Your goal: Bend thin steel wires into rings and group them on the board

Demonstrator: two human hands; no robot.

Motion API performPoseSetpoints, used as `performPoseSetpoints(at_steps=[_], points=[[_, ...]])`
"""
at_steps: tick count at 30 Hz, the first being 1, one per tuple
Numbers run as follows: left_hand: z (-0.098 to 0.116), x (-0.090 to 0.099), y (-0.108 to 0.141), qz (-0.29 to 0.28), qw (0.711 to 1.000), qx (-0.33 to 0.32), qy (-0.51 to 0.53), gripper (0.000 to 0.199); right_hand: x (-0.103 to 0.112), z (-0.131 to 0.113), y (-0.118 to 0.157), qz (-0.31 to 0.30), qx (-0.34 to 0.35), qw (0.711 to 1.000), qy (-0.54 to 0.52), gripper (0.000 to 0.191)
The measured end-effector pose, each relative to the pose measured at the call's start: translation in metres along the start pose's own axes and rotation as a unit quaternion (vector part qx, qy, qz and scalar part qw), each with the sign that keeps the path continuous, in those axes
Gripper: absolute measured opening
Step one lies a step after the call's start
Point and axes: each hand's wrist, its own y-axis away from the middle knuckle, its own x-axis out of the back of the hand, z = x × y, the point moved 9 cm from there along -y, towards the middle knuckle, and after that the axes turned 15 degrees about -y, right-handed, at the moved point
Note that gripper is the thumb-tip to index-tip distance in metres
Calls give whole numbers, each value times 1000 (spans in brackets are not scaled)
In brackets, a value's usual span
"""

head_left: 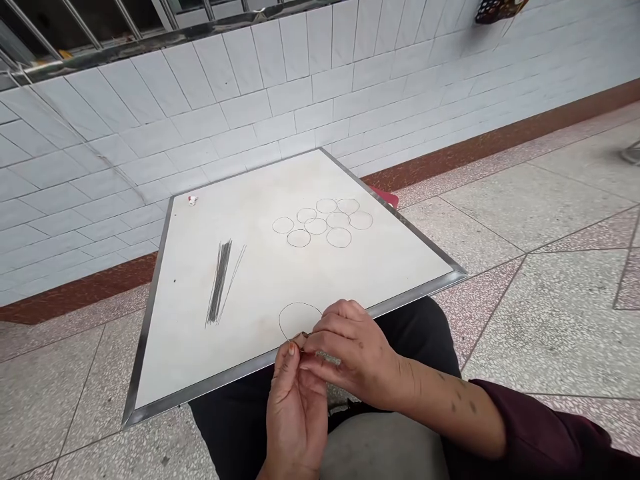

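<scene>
A thin dark wire point(295, 305) is bent into a loop above the table's near edge. My left hand point(297, 407) pinches the loop's lower end between thumb and forefinger. Bent over from the right, my right hand point(350, 350) has its fingers closed on the same wire, its fingertips touching those of my left hand. The wire's ends are hidden between the fingers. Farther back on the white table lie several wire rings point(339, 238), some overlapping. To the left is a bundle of straight wires point(219, 283), with a few loose ones beside it.
The white table point(260, 267) has a metal rim and stands against a tiled wall point(210, 120). A small red and white scrap point(193, 200) lies near its far left corner. My knees are under the near edge. Something red point(385, 197) shows behind the table's right side.
</scene>
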Motion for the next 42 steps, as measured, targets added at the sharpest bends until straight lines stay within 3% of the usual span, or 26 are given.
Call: performPoseSetpoints(at_steps=[10,17,27,34,42], points=[[2,0,-7,-1,1000,-26,-11,11,-8,9,0,0,-39,999,-29,9],[7,-11,-8,-56,993,-76,-66,9,-9,17,-2,20,-92,994,-56,9],[7,1,-14,-1,992,-79,-99,11,-14,29,2,23,-121,990,-71,11],[13,0,-12,-9,993,-92,-74,10,-14,23,-1,-15,-104,992,-68,8],[10,-6,-5,-27,992,-86,-88,12,-11,12,1,37,-86,995,-18,11]])
